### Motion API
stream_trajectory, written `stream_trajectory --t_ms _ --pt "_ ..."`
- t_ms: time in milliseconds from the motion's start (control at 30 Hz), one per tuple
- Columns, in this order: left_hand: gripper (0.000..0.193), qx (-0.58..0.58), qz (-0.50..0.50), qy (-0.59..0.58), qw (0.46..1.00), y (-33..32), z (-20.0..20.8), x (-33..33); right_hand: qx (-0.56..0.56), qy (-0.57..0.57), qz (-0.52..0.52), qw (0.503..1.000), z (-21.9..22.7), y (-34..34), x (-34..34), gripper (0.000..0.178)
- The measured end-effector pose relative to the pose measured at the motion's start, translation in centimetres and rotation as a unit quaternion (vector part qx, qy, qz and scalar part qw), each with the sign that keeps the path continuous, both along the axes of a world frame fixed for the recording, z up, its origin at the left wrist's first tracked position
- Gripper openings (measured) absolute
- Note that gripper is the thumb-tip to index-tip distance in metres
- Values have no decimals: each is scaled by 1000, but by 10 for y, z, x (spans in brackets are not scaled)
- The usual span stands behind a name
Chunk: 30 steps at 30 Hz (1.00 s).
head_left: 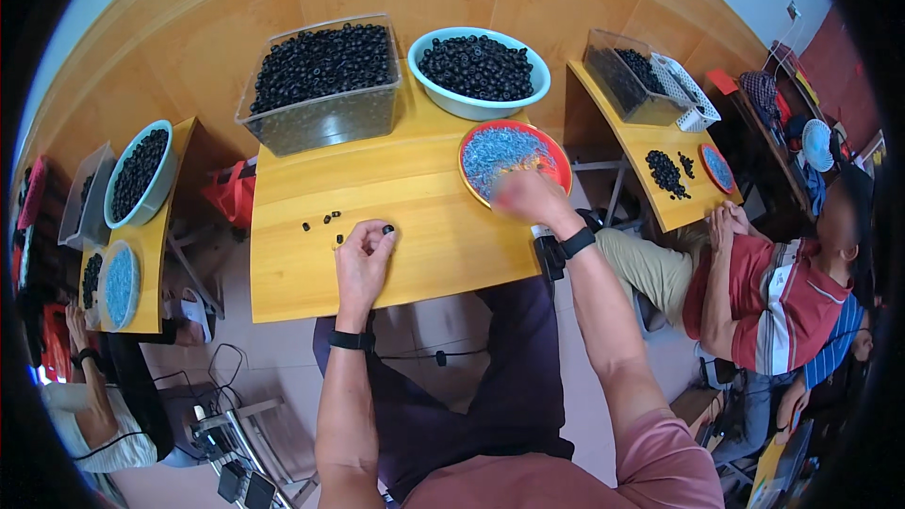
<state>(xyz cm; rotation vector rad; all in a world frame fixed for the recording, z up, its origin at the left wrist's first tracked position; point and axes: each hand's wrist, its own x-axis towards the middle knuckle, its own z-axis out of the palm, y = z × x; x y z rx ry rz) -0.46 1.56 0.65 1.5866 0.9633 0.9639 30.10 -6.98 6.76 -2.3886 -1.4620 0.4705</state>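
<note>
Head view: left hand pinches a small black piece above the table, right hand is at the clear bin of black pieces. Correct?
Not quite: the right hand is at the red dish of thin blue pieces, as the head view shows. The left hand does pinch a small black piece above the table.

Upper garment: a dusty-pink shirt (pixel 528 485), plain, at 6 o'clock. Its right sleeve (pixel 665 457), at 5 o'clock, is short and loose, leaving the forearm uncovered. Lower garment: dark purple trousers (pixel 528 368), above the shirt at 6 o'clock. Left hand (pixel 361 264), at 8 o'clock: bare, with a wide black wristband (pixel 352 340). Right hand (pixel 533 196), toward 2 o'clock: blurred; a similar black band (pixel 577 243) circles its wrist at 3 o'clock.
</note>
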Motion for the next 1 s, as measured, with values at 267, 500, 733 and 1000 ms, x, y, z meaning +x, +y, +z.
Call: stream_trajectory --t_ms 267,500,733,1000 --pt "17 -5 10 -8 1000 0 3 2 76 14 6 997 -3 -1 3 14" --pt "17 -7 9 -19 1000 2 -4 2 68 -5 50 996 -20 6 4 9" --pt "17 -3 13 -9 1000 0 -2 1 191 97 -24 977 -10 -1 8 19" --pt "17 -12 12 -19 1000 0 -1 2 209 59 -34 976 -15 -13 18 23"
